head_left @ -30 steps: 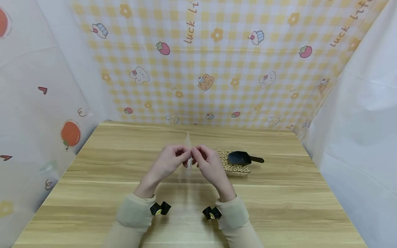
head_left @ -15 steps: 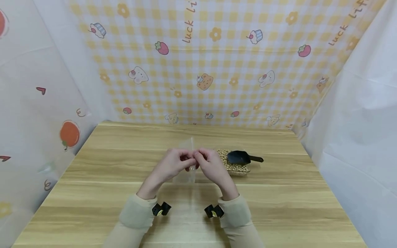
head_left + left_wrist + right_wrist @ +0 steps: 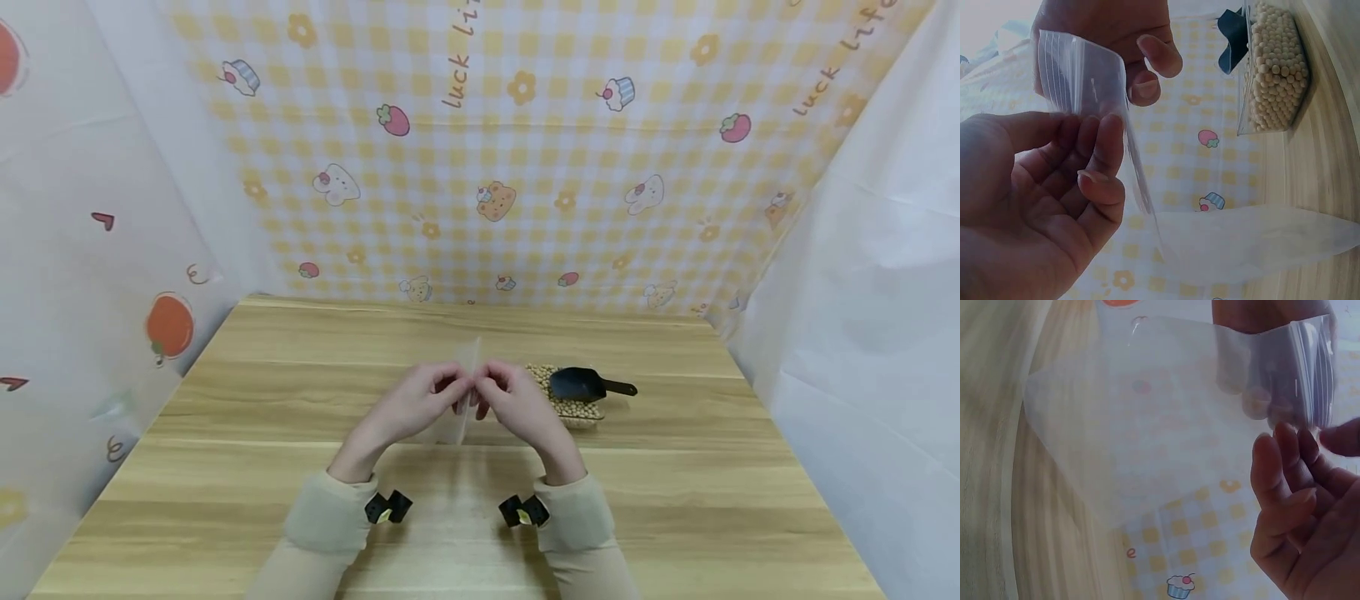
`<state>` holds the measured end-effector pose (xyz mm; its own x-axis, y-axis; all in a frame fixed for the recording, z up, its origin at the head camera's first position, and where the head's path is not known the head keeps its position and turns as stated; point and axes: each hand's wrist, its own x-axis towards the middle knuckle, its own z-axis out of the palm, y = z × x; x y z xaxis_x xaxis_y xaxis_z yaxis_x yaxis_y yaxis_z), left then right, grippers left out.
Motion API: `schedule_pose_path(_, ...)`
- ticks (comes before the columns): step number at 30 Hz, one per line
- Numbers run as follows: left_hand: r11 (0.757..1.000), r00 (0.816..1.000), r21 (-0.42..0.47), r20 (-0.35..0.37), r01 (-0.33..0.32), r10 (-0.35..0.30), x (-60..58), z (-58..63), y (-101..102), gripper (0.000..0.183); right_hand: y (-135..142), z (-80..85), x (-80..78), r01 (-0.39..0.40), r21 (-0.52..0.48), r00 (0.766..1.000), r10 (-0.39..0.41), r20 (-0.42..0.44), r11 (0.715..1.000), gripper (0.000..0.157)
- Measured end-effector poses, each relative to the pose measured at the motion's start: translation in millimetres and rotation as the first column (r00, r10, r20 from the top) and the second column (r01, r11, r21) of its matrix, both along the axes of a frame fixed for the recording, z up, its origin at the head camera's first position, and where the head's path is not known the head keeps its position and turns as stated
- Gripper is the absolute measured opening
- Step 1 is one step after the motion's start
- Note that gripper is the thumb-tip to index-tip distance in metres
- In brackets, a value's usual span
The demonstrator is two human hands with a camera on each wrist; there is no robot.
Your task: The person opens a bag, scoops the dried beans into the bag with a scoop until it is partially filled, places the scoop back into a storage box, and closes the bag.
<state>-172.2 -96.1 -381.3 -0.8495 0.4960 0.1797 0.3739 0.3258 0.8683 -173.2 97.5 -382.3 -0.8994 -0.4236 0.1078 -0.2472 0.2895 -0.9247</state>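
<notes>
A clear plastic zip bag hangs upright between the hands above the table, its ribbed zip edge showing in the left wrist view. The left hand pinches the bag's zip edge between thumb and fingers. Opposite it, the right hand pinches the same edge, the two sets of fingertips almost touching. Seen from the right wrist, the bag spreads flat and thin, with nothing visible inside. Just right of the right hand stands a clear box of pale yellow beans, with a black scoop lying on top.
Beneath everything is a wood-grain table. A yellow checked cloth hangs behind it, and white cloths rise on the left and right. The scoop's handle sticks out past the box's right side. Small cameras sit at both wrists.
Both hands have shifted slightly right with the bag. The bag has swung from edge-on to showing more of its face, and now leans. The box and scoop stay put.
</notes>
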Motion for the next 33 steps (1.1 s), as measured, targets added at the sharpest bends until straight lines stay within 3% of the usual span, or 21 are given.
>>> schedule_pose_path(5,1.000,1.000,0.012,-0.009,-0.016,0.016,0.4,-1.0,2,0.023,1,-0.9,0.2,-0.039,0.005,0.999,0.039,0.019,0.999,0.030)
schedule_pose_path(8,0.998,0.998,0.015,-0.018,-0.053,0.053,1.5,-0.9,2,0.022,-3,-0.1,0.8,-0.034,0.027,0.999,0.035,-0.036,0.999,0.032)
schedule_pose_path(12,0.992,0.989,-0.001,-0.069,-0.130,0.130,2.5,-1.5,6,0.023,-10,1.1,3.3,0.038,0.080,0.988,-0.025,-0.151,0.996,0.034)
schedule_pose_path(18,0.975,0.957,-0.039,-0.207,-0.217,0.204,2.6,-2.5,13,0.023,-15,2.8,7.7,0.178,0.169,0.937,-0.114,-0.329,0.969,0.037)
schedule_pose_path(27,0.958,0.918,-0.080,-0.318,-0.275,0.237,3.7,-1.4,14,0.021,-20,3.5,10.3,0.260,0.206,0.896,-0.156,-0.417,0.943,0.039)
schedule_pose_path(30,0.948,0.904,-0.076,-0.332,-0.308,0.268,4.7,-0.6,15,0.022,-24,1.7,10.7,0.310,0.198,0.864,-0.189,-0.466,0.930,0.039)
schedule_pose_path(33,0.932,0.876,-0.074,-0.374,-0.356,0.305,5.3,-1.2,15,0.024,-28,-0.9,10.6,0.379,0.176,0.824,-0.245,-0.511,0.908,0.038)
